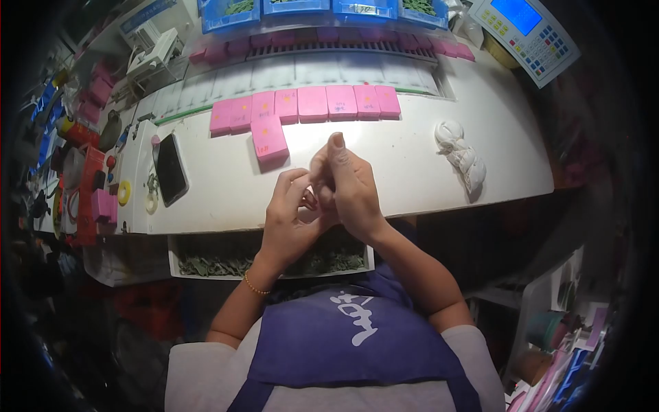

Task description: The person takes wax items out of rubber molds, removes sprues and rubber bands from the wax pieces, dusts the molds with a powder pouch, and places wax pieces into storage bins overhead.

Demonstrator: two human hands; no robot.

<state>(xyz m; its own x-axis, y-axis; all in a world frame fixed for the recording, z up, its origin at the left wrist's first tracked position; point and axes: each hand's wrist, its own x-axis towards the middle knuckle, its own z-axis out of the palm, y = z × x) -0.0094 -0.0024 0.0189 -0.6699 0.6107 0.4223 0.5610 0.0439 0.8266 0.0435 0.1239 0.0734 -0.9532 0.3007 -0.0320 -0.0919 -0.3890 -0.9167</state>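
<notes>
My left hand (292, 214) and my right hand (350, 189) are together at the table's front edge, touching or nearly so. The fingers of my left hand are curled. My right hand is closed like a fist, its thumb raised. Anything between the fingers is hidden. Just beyond them lies a pink block (269, 141) with small handwriting, set in front of a row of similar pink blocks (313, 104). Below my hands, an open white drawer or tray (176, 255) holds dark green leaf-like pieces (213, 266), partly covered by my left forearm.
A dark phone (171, 169) lies at left on the white table (405, 165). A bundle of twisted white cloth or cord (461, 156) rests at right. Blue bins (295, 7) with green contents line the back. A keypad device with a blue screen (528, 38) stands back right.
</notes>
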